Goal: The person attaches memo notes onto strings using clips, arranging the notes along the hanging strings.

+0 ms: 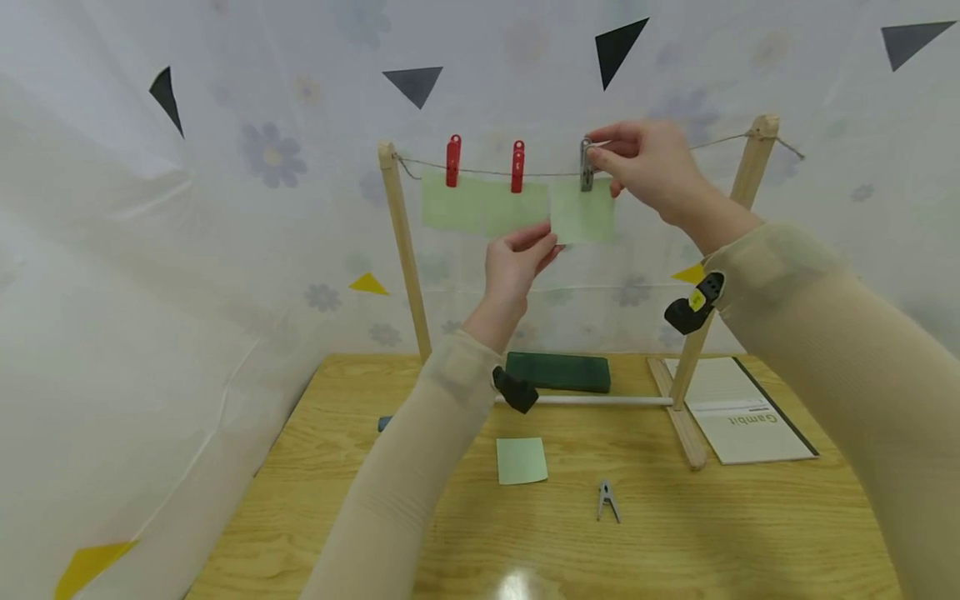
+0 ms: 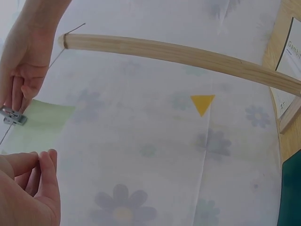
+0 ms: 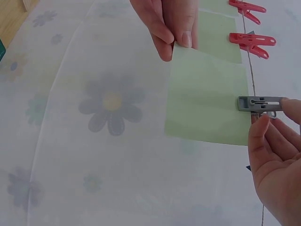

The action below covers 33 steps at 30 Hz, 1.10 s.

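A grey clothespin (image 1: 587, 167) sits on the line at the top edge of a pale green paper square (image 1: 588, 218). My right hand (image 1: 651, 162) pinches this clothespin by its upper end, thumb on one handle in the right wrist view. Below, my left hand (image 1: 516, 265) pinches the same paper's lower left corner between thumb and fingers (image 3: 160, 33). To the left, two red clothespins (image 1: 453, 162) hold two more green squares (image 1: 452, 204) on the string (image 1: 491, 172). On the table lie another green square (image 1: 522, 461) and a grey clothespin (image 1: 608, 501).
A wooden frame carries the string, with a left post (image 1: 405, 250) and a right post (image 1: 750, 175). A white crossbar (image 1: 600, 401) joins it low down. Behind that lies a dark green case (image 1: 558, 372). A notepad (image 1: 742, 412) lies right, on the wooden table (image 1: 675, 542).
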{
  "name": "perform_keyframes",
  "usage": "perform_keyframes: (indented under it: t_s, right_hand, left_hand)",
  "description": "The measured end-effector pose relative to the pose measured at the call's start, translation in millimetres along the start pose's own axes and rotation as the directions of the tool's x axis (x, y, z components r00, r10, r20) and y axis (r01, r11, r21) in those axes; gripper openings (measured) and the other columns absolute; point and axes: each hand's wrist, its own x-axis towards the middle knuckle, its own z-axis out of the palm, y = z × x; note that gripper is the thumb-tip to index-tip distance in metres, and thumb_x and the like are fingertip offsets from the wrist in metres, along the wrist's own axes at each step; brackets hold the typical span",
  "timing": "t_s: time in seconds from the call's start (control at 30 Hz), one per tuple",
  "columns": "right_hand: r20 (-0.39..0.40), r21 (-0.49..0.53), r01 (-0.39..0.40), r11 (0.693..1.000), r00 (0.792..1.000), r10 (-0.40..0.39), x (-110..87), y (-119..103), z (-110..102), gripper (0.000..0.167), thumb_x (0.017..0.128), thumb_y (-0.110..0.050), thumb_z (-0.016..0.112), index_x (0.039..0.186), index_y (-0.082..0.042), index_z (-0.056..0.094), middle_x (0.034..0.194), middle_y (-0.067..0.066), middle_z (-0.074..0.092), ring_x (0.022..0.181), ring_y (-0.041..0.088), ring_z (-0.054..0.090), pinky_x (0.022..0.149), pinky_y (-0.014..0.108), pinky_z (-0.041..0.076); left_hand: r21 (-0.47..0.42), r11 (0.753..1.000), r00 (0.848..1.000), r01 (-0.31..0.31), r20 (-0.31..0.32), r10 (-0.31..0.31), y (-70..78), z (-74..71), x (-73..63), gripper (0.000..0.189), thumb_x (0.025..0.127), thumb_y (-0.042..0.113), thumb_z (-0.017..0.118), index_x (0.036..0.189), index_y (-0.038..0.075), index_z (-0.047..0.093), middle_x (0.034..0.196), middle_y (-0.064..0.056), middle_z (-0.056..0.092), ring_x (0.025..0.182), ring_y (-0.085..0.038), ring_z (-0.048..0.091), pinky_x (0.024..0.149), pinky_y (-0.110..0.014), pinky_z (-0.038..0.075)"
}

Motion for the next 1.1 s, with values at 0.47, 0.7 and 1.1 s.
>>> perform_keyframes:
  t_s: [0.47,0.7,1.1]
  right_hand:
    - [0.008,0.005,-0.011,1.0,1.0,0.011,0.8,0,-3,0.048,0.101,-0.031,0.056,0.146,-0.016,0.05,0.14,0.013,0.059,0.068,0.009,0.061,0.071,0.016,0.05]
    - [0.003,0.026,-0.02,0.999,1.0,0.02,0.1,0,-8,0.049,0.102,-0.031,0.054,0.148,-0.017,0.047,0.144,0.011,0.056,0.094,0.008,0.063,0.073,0.013,0.051]
    - [-0.032,0.132,0.002,0.991,0.999,0.002,-4.3,3,-20,0.046,0.101,-0.026,0.057,0.146,-0.021,0.05,0.129,0.002,0.065,0.102,0.012,0.061,0.072,0.013,0.052]
  left_hand:
    - [-0.014,0.999,0.999,0.039,0.026,-0.039,-3.0,-4.3,0.7,0.024,0.09,0.001,0.069,0.113,0.0,0.072,0.111,-0.015,0.072,0.099,-0.023,0.073,0.086,-0.026,0.057]
    - [0.005,0.999,0.999,0.035,0.021,-0.035,-3.4,-9.2,1.5,0.022,0.089,0.005,0.07,0.111,0.002,0.074,0.116,-0.018,0.071,0.107,-0.028,0.071,0.085,-0.025,0.057]
    - [0.009,1.0,1.0,0.022,0.021,-0.022,-8.9,-18.6,3.6,0.031,0.09,0.001,0.069,0.12,-0.006,0.068,0.115,-0.017,0.071,0.113,-0.034,0.067,0.086,-0.026,0.057]
